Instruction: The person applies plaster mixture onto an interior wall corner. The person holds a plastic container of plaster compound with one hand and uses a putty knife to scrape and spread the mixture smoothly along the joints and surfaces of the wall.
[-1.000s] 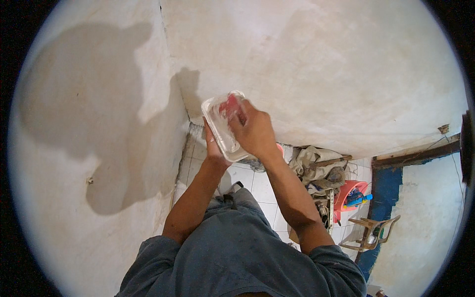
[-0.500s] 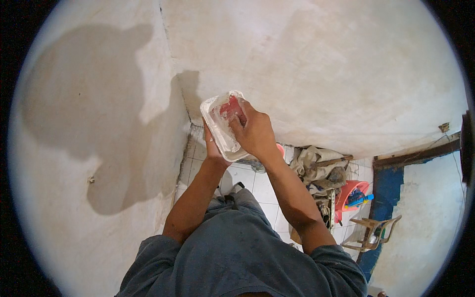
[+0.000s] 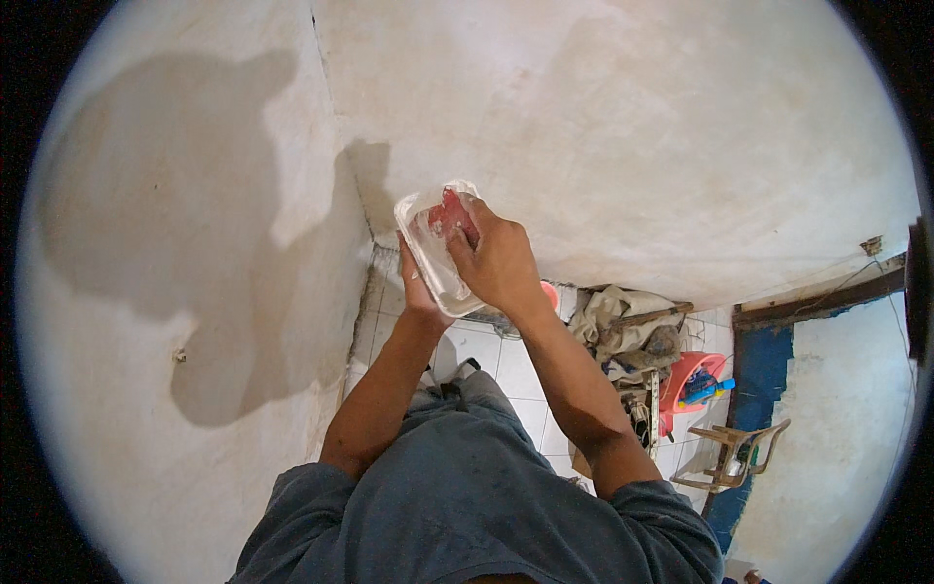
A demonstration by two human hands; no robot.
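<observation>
Presently, a white rectangular tray is gripped by the left hand. A flat red spreader is finger-clamped in the right hand.

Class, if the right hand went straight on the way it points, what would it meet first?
Probably the white tray, since the red flat tool in the right hand lies over it; depth is unclear.

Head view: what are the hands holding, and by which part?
The left hand holds the white tray along its left side, the rest of that grip hidden; the right hand grips the red flat tool by its right side.
</observation>
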